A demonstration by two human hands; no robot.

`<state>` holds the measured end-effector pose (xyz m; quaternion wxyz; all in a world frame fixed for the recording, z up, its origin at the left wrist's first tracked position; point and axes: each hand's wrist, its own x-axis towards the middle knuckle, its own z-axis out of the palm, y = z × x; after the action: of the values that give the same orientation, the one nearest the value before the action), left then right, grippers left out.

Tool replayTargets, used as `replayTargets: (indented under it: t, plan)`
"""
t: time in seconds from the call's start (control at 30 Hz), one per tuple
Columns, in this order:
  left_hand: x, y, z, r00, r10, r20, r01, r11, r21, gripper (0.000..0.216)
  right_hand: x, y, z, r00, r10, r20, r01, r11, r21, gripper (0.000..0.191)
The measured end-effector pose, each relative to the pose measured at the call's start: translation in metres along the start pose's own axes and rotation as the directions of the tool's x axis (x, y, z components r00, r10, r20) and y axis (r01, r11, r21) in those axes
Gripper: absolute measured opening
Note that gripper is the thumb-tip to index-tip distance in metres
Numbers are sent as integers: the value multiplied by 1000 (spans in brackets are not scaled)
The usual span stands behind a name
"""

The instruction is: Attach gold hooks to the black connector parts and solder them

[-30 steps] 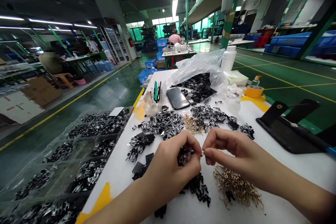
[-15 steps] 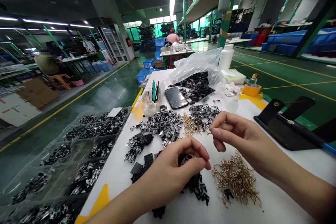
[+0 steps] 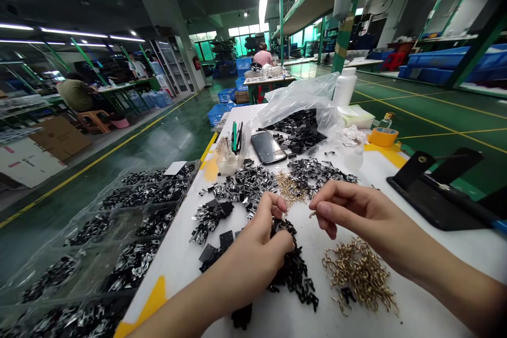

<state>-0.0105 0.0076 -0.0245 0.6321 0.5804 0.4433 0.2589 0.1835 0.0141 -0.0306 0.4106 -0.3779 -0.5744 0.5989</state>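
My right hand (image 3: 352, 208) pinches a small brass-coloured bent hook (image 3: 312, 215) between thumb and fingertips, above the white tabletop. To its left, my left hand (image 3: 263, 245) hovers over a pile of small black clips (image 3: 299, 277), thumb and curled fingers apart, with nothing visible between them. Below my right hand lies a heap of similar brass hooks (image 3: 360, 274), with a black clip (image 3: 347, 294) at its edge. Beyond my hands are a smaller pile of brass pieces (image 3: 291, 187) and silver-and-black metal clips (image 3: 247, 182). My left hand and forearm partly cover some black plates (image 3: 226, 239).
A phone (image 3: 268, 148) lies before a plastic bag (image 3: 304, 97) of black parts. Yellow tape (image 3: 382, 137) and a white bottle (image 3: 344, 87) stand at the far right. A black metal fixture (image 3: 431, 195) sits at right. Compartmented trays (image 3: 99, 253) of clips stand left. Several people work farther back.
My left hand has shifted left, its thumb and fingers spreading apart. My right hand has dropped slightly and moved a little left, still pinching the brass hook.
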Motion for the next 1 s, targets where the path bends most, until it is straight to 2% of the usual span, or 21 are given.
replayTargets:
  t: [0.13,0.23,0.3,0.4,0.47,0.67,0.8,0.9,1.0]
  plan:
    - [1,3,-1,1000,-4,9,4,998,-66,18,0,-1,1,1000,-1,18,1,1000,-15,18]
    - [3,7,0,1000,8,1,-7,997,-80,20,0,-2,2,1000,-6,26,7,1000,-20,19]
    - [5,9,-1,998,32,-58,-35,997,-67,24,0,-3,2,1000,-2,24,2,1000,-18,18]
    - [8,10,-3,981,88,-175,-81,996,46,25,-1,-4,3,1000,10,23,-10,1000,-6,18]
    - [9,9,-4,971,116,-207,-96,990,102,24,-1,-3,4,999,14,36,-15,1000,20,18]
    - [11,10,-8,975,128,-183,-112,989,96,27,-1,-2,6,998,-6,68,1,997,82,15]
    - [10,10,-12,979,14,-205,-1,998,67,33,-1,-1,6,997,-10,70,5,998,65,14]
    - [8,10,-12,983,-12,-186,26,997,76,30,-2,2,6,998,-36,58,38,999,-21,15]
    - [7,8,-10,993,12,-121,-4,998,65,27,-4,4,6,992,-122,37,126,979,-159,11]
